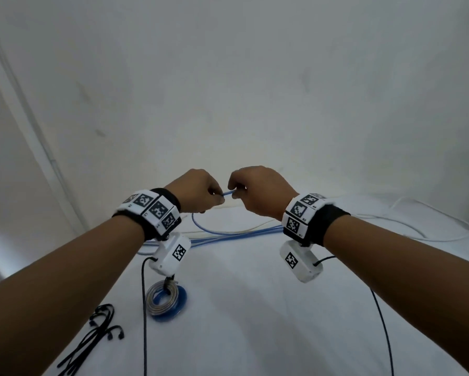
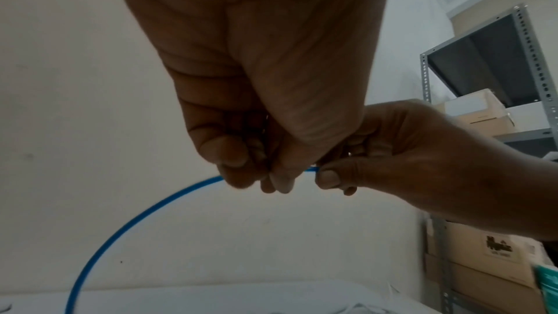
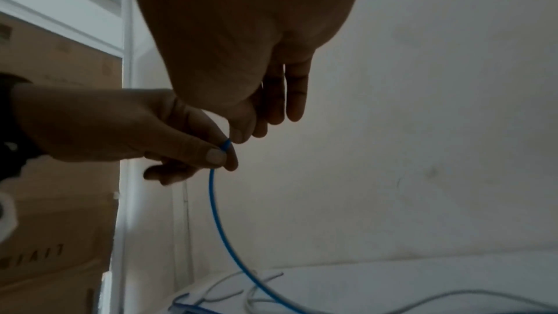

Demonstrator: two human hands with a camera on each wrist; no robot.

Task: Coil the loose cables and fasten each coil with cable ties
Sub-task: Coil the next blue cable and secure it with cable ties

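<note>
Above the bench [image 1: 255, 321], two hands' fingers [image 2: 327, 178] pinch one blue cable [image 1: 229, 193]; one tied coil [image 1: 167, 301] lies below.

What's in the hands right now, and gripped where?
Both hands pinch the blue cable near its end: left hand and right hand side by side, with a short stretch between them; the rest curves down to the table.

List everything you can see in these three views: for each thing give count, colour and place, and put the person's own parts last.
blue cable: one, blue, pinched between both hands, trailing to the table
finished coil: one, blue and grey, near left on the table
cable ties: several, black, near left edge
white cable: one, white, far right
table: one, white
boxes: several, brown, on grey shelving
left hand: pinches blue cable
right hand: pinches blue cable
</note>
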